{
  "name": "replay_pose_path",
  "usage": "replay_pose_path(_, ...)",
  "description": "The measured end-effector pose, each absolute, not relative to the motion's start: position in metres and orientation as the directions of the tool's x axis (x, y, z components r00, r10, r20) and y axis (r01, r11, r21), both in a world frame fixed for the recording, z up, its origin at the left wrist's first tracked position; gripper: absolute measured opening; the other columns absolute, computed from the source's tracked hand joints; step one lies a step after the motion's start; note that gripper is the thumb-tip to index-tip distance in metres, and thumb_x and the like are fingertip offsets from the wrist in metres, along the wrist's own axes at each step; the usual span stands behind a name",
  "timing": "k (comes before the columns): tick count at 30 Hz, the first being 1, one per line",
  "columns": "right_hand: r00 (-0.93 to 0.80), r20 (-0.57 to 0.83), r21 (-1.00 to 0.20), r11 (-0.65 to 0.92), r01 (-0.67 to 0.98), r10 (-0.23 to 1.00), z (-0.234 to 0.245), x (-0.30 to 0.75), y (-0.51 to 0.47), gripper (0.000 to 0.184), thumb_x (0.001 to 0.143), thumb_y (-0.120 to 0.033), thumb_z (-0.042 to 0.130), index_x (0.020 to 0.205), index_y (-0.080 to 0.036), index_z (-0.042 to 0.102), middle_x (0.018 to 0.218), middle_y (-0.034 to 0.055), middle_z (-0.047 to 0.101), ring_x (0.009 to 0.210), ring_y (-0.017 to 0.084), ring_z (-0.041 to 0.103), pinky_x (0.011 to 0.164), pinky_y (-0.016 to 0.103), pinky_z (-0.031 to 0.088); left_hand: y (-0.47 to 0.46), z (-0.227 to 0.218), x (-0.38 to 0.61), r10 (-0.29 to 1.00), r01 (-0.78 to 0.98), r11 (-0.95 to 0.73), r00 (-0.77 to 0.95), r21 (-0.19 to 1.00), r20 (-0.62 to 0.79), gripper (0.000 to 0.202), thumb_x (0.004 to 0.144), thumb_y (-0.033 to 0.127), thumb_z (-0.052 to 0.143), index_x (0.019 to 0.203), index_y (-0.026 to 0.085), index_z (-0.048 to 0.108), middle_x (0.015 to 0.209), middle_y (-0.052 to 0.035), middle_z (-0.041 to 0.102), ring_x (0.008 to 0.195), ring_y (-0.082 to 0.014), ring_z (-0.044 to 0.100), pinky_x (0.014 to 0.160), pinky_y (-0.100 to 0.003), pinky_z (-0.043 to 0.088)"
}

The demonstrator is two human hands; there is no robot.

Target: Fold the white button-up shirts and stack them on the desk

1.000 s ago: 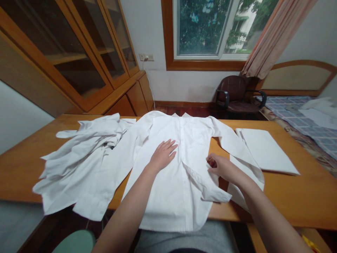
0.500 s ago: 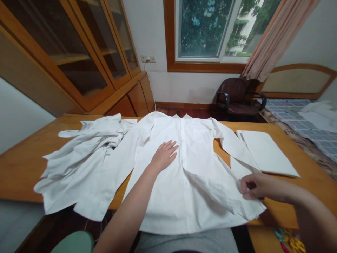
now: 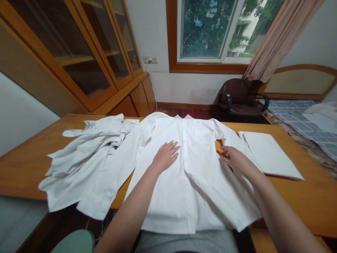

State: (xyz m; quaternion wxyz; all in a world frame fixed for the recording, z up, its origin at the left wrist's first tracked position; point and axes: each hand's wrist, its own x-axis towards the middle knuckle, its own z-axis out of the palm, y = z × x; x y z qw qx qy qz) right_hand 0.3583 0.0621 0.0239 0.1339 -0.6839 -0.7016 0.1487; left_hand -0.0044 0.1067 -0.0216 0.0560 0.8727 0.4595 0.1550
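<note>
A white button-up shirt (image 3: pixel 195 182) lies spread front-up on the wooden table (image 3: pixel 23 161), its hem hanging over the near edge. My left hand (image 3: pixel 165 155) rests flat on the shirt's chest left of the button line, fingers stretched out. Spread open at the shirt's right side by the armpit, my right hand (image 3: pixel 234 157) touches the cloth where the right sleeve (image 3: pixel 231 140) meets the body. Neither hand grips anything.
A heap of crumpled white garments (image 3: pixel 86 154) lies on the table's left. A folded white shirt (image 3: pixel 268 154) lies at the right. Behind the table are a brown armchair (image 3: pixel 237 98), a glass-door cabinet (image 3: pixel 79 52), a window and a bed (image 3: pixel 310 123).
My right hand let go of the shirt's lower right edge after pulling it outward, then moved up to the right armpit area. The shirt front now lies flatter. My left hand stayed put.
</note>
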Motion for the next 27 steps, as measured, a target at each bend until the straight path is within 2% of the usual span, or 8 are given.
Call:
replay_pose_path(4,-0.007,-0.104,-0.337,-0.028,0.941,0.995,0.015,0.345,0.072,0.036,0.087,-0.019,0.057,0.123,-0.018,0.059,0.096,0.0094,0.074,0.087,0.024,0.069,0.073,0.029,0.045,0.106,-0.019,-0.004,0.816,0.783,-0.577,0.536,0.232,0.217,0.042,0.101,0.032,0.046,0.141,0.027,0.055,0.155,-0.0016,0.048,0.148,-0.0207,0.036,0.125,-0.045,0.026)
replay_pose_path(7,0.011,-0.132,-0.322,-0.053,0.945,0.991,0.017,0.348,0.071,0.035,0.084,-0.013,0.057,0.118,-0.020,0.059,0.091,0.0077,0.074,0.082,0.023,0.069,0.069,0.027,0.042,0.106,-0.019,-0.004,0.814,0.783,-0.578,0.537,0.230,0.221,0.042,0.101,0.032,0.047,0.141,0.027,0.056,0.155,-0.0017,0.047,0.148,-0.0211,0.036,0.125,-0.045,0.025)
replay_pose_path(14,0.048,-0.187,-0.368,-0.115,0.923,0.981,0.016,0.400,0.052,0.020,0.079,-0.014,0.060,0.097,-0.022,0.060,0.085,0.0058,0.073,0.076,0.021,0.067,0.068,0.028,0.044,0.107,-0.020,-0.004,0.816,0.783,-0.576,0.534,0.234,0.221,0.042,0.101,0.033,0.047,0.141,0.027,0.055,0.156,-0.0015,0.047,0.148,-0.0211,0.037,0.125,-0.046,0.026)
replay_pose_path(18,0.044,-0.220,-0.376,-0.126,0.918,0.975,0.017,0.416,0.041,0.023,0.074,-0.012,0.062,0.094,-0.024,0.061,0.080,0.0025,0.072,0.073,0.020,0.067,0.067,0.027,0.045,0.107,-0.020,-0.004,0.818,0.783,-0.573,0.531,0.241,0.221,0.042,0.101,0.033,0.046,0.141,0.027,0.056,0.156,-0.0021,0.047,0.148,-0.0213,0.037,0.125,-0.046,0.026)
replay_pose_path(23,0.036,-0.101,-0.318,-0.067,0.946,0.994,0.026,0.398,0.042,0.014,0.083,-0.026,0.061,0.097,-0.022,0.064,0.086,0.0057,0.071,0.073,0.021,0.066,0.066,0.030,0.047,0.106,-0.019,-0.004,0.814,0.778,-0.579,0.535,0.244,0.224,0.042,0.100,0.032,0.047,0.141,0.028,0.056,0.155,-0.0023,0.048,0.148,-0.0217,0.037,0.124,-0.047,0.027)
replay_pose_path(27,-0.190,0.077,-0.309,0.205,0.929,0.979,0.032,0.361,0.055,0.019,0.089,-0.027,0.056,0.103,-0.021,0.068,0.105,0.0112,0.068,0.092,0.024,0.066,0.085,0.037,0.052,0.105,-0.019,-0.004,0.812,0.780,-0.581,0.538,0.232,0.225,0.042,0.101,0.032,0.046,0.141,0.027,0.055,0.156,-0.0023,0.047,0.148,-0.0214,0.036,0.124,-0.046,0.027)
